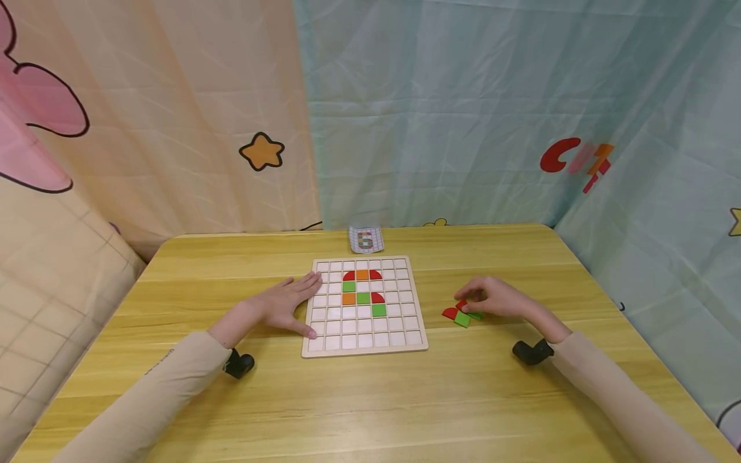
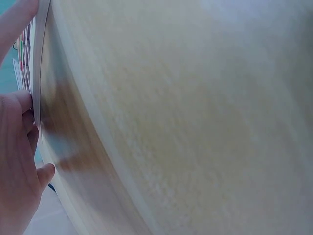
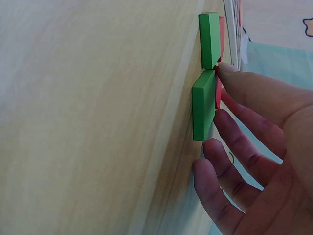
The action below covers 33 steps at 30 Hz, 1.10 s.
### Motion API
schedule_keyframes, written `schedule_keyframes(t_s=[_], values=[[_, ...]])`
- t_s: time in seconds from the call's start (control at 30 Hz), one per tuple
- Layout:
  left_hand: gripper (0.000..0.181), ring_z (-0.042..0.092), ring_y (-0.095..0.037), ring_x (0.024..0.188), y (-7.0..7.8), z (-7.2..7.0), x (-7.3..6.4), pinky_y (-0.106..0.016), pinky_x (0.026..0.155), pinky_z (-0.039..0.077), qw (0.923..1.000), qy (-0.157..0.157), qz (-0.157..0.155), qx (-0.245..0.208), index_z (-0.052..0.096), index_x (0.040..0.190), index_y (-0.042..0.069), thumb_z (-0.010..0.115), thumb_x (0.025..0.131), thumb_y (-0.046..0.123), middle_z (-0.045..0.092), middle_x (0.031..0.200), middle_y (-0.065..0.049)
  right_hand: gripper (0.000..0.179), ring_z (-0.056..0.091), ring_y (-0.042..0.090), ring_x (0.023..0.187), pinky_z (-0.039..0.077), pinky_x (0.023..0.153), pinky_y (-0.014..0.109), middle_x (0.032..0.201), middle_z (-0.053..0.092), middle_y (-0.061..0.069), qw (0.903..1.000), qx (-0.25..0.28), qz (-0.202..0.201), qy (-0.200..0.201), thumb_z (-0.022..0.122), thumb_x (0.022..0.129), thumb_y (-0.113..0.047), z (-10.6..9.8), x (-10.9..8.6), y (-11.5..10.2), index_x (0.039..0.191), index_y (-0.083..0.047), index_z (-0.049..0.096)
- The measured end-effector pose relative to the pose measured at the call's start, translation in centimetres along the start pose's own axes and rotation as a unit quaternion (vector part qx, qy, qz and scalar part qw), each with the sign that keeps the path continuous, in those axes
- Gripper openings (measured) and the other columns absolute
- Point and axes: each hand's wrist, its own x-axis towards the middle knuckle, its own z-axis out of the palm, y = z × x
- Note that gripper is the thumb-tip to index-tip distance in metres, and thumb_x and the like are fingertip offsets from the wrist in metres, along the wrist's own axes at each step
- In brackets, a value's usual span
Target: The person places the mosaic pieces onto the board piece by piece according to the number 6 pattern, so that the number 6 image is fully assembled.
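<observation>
A square wooden grid board (image 1: 365, 352) lies on the table, with several red, orange and green tiles set in its cells. My left hand (image 1: 283, 305) rests on the board's left edge, fingers and thumb spread. To the right of the board is a small group of loose tiles: a red rounded tile (image 1: 449, 313), a green square tile (image 1: 462, 319), a second green tile (image 1: 476, 316) partly under my hand, and another red tile (image 1: 461, 304). The thumb and forefinger of my right hand (image 1: 494, 297) pinch that last red tile, low at the tabletop; fingers partly hide it.
Behind the board lies a small printed card (image 1: 366, 240) showing a coloured figure on a grid. The wooden table (image 1: 370, 411) reaches back to a patterned curtain (image 1: 463, 116). Black wrist devices (image 1: 238, 364) sit at both cuffs.
</observation>
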Motion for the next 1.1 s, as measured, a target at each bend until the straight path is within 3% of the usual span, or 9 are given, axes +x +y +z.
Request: schedule_keyframes(t_s=[0.5,0.77,1.1], values=[[0.115,0.002,-0.030,0.151,0.07,-0.05,0.01,-0.057,0.120,0.008,1.0000,-0.004,-0.006,0.001,0.008,0.154,0.004,0.063,0.077,0.069,0.000,0.163,-0.013,0.028,0.058,0.011,0.087,0.049,0.073,0.023,0.109,0.068,0.008,0.9997,0.002,0.025,-0.002,0.070,0.088,-0.024,0.22,0.42,0.72,0.111,-0.009,0.071],[0.116,0.002,-0.029,0.151,-0.03,-0.12,0.20,-0.056,0.120,0.008,0.9999,-0.004,-0.008,0.006,0.008,0.154,0.005,0.062,0.076,0.071,0.000,0.163,-0.012,0.025,0.053,0.008,0.078,0.048,0.067,0.021,0.106,0.066,0.009,0.9993,-0.002,-0.028,-0.023,0.069,0.088,-0.015,-0.41,0.28,0.73,0.112,-0.006,0.070],[0.115,0.002,-0.030,0.151,0.11,-0.30,0.16,-0.056,0.120,0.008,0.9999,-0.007,-0.008,0.006,0.008,0.154,0.004,0.062,0.077,0.071,0.000,0.163,-0.013,0.024,0.051,0.008,0.075,0.046,0.066,0.022,0.099,0.064,0.002,0.9993,-0.031,-0.012,-0.014,0.071,0.087,-0.023,-0.21,0.36,0.72,0.108,-0.012,0.072]])
